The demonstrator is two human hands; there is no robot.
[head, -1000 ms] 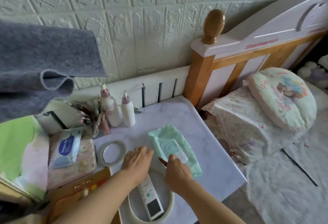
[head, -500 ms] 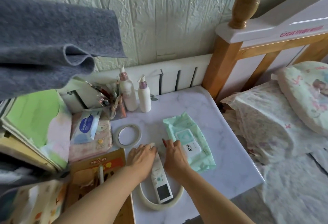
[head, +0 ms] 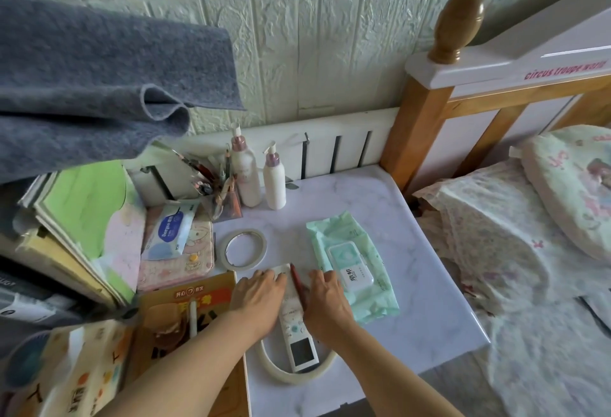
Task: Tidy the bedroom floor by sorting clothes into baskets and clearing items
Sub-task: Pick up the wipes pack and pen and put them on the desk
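Observation:
On the marble-topped nightstand (head: pixel 429 310) a white remote control (head: pixel 299 347) lies across a large cream tape ring (head: pixel 291 375). My left hand (head: pixel 259 297) rests flat on the remote's left side with its fingers straight. On the remote's right side is my right hand (head: pixel 327 304), which pinches a red pen (head: pixel 297 279) between thumb and forefinger; the pen lies along the remote's upper edge. Just right of my right hand, touching its fingers, lies a green pack of wet wipes (head: pixel 350 251).
A smaller tape roll (head: pixel 243 248), two pump bottles (head: pixel 274 181), a pink case (head: pixel 185 267) with a blue wipes packet, an orange book (head: pixel 198 297) and stacked books (head: pixel 82 218) crowd the left. A grey cloth (head: pixel 99 79) hangs above. The bed and pillow (head: pixel 575 191) lie to the right.
Both hands slid up along the remote, uncovering its lower half and screen. The right hand moved left off the wipes pack, carrying the red pen with it. The view shifted left.

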